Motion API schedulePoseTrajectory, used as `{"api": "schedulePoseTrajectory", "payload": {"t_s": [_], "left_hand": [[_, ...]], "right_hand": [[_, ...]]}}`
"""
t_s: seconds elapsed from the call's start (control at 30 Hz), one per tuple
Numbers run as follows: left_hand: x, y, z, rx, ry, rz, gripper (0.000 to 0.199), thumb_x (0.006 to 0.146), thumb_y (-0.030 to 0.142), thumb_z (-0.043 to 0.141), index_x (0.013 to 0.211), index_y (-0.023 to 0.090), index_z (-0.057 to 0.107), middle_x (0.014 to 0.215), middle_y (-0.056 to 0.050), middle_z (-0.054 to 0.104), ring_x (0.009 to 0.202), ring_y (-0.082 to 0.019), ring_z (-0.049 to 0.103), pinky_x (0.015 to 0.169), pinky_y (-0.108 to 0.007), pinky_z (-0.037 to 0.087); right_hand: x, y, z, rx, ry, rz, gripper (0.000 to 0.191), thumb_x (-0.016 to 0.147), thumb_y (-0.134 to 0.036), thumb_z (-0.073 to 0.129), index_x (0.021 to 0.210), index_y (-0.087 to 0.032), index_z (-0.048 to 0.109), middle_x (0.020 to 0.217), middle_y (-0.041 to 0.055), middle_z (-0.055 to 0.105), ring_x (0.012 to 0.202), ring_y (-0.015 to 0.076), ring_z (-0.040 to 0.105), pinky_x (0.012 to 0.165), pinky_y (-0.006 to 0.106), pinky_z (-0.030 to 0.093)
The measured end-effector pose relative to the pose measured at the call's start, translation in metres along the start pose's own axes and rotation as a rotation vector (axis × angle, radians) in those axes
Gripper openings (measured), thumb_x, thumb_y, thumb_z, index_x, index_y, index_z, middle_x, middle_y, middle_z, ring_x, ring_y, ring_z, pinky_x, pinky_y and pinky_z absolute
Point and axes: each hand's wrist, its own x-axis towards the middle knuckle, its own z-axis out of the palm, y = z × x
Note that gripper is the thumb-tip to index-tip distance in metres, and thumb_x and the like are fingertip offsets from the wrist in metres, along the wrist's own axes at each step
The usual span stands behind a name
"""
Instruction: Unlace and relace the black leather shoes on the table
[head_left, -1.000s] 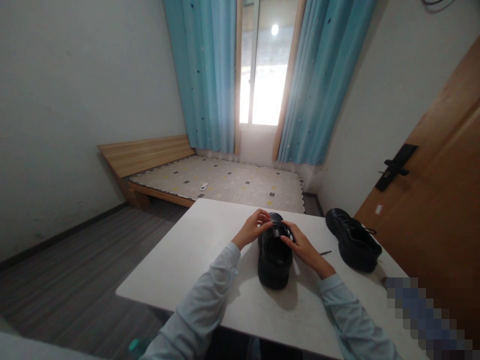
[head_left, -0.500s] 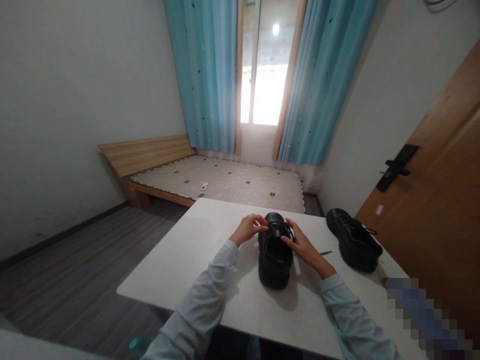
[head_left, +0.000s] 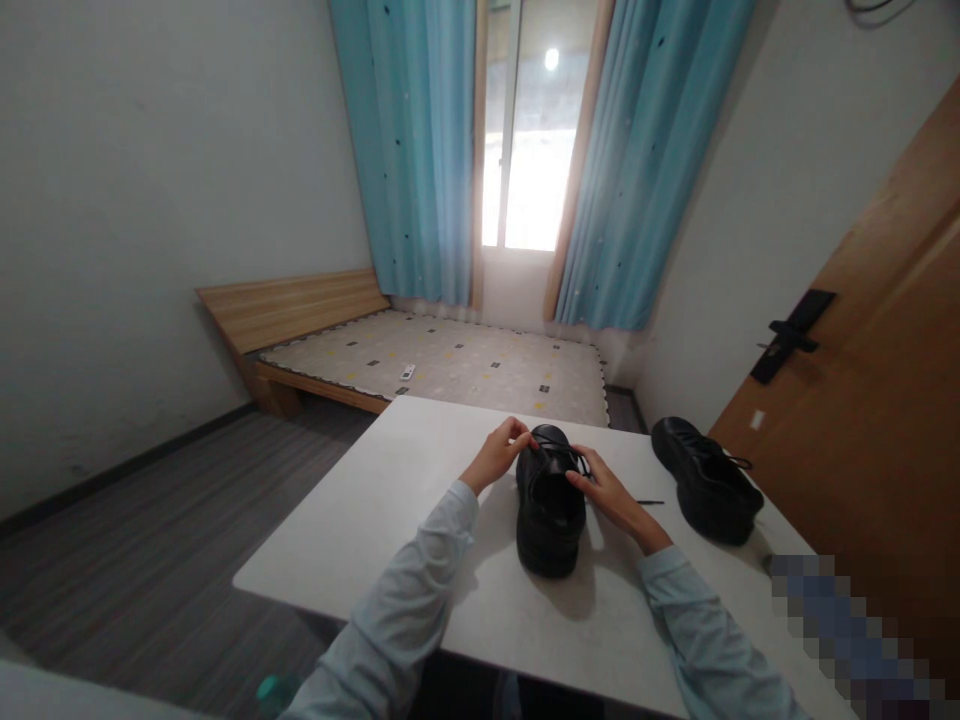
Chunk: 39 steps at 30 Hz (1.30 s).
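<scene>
A black shoe (head_left: 551,540) stands on the white table (head_left: 360,520), its heel toward me and its toe pointing away. My left hand (head_left: 498,453) is at the shoe's left side near the laces, with thumb and index finger pinched together on what looks like a dark lace. On the other side, my right hand (head_left: 606,492) grips the shoe's right edge by the opening, thumb on the tongue area and fingers at the outer side. Dark laces (head_left: 553,441) cross the front of the shoe between both hands.
A second black shoe (head_left: 709,485) rests on the table's right side. Near it lies a thin dark stick-like item (head_left: 650,502). Beyond the table is a bed (head_left: 450,360) with a small white remote (head_left: 408,372). A wooden door (head_left: 862,400) stands at the right.
My left thumb and index finger have come together and shifted slightly at the laces. My right hand has moved only a little. The shoe stays in place.
</scene>
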Motion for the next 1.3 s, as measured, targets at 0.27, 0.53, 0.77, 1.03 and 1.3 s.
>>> {"api": "schedulePoseTrajectory", "payload": {"t_s": [0.27,0.53,0.77,1.03,1.3], "left_hand": [[0.001,0.000,0.000,-0.050,-0.009,-0.037,0.017,0.083,0.033,0.050,0.081,0.017,0.047,0.065,0.001,0.059,0.064,-0.013,0.059,0.068,-0.027,0.046],[-0.001,0.006,-0.010,0.228,0.013,0.005,0.020,0.081,0.035,0.055,0.080,0.016,0.057,0.071,0.001,0.060,0.060,-0.010,0.051,0.058,-0.021,0.041],[-0.003,0.005,-0.014,0.393,-0.105,0.014,0.012,0.076,0.029,0.063,0.079,0.017,0.065,0.072,0.001,0.065,0.061,-0.010,0.054,0.063,-0.022,0.042],[-0.001,0.001,-0.019,0.491,-0.181,0.023,0.012,0.072,0.024,0.069,0.082,0.017,0.070,0.072,0.000,0.064,0.066,-0.011,0.055,0.064,-0.021,0.041],[-0.001,-0.001,-0.026,0.467,-0.017,0.081,0.007,0.072,0.021,0.062,0.073,0.017,0.067,0.073,-0.001,0.062,0.065,-0.012,0.053,0.065,-0.023,0.043]], "right_hand": [[0.000,0.005,0.001,-0.045,0.015,0.038,0.067,0.077,-0.059,0.050,0.130,-0.018,0.042,0.134,0.0142,0.048,0.126,0.0301,0.042,0.105,0.050,0.028],[-0.001,0.004,0.000,-0.054,-0.006,0.060,0.072,0.076,-0.061,0.049,0.132,-0.017,0.038,0.137,0.0155,0.044,0.128,0.0306,0.038,0.107,0.051,0.025],[-0.002,0.002,0.000,-0.060,-0.003,0.074,0.073,0.076,-0.062,0.048,0.134,-0.018,0.037,0.139,0.0147,0.042,0.130,0.0304,0.036,0.108,0.050,0.024],[-0.002,0.004,0.000,-0.090,0.023,0.045,0.072,0.076,-0.061,0.049,0.133,-0.018,0.038,0.136,0.0154,0.045,0.127,0.0304,0.039,0.107,0.050,0.026],[-0.004,0.003,-0.002,-0.119,0.037,0.049,0.075,0.075,-0.062,0.050,0.134,-0.018,0.035,0.138,0.0163,0.041,0.130,0.0313,0.035,0.107,0.052,0.025]]}}
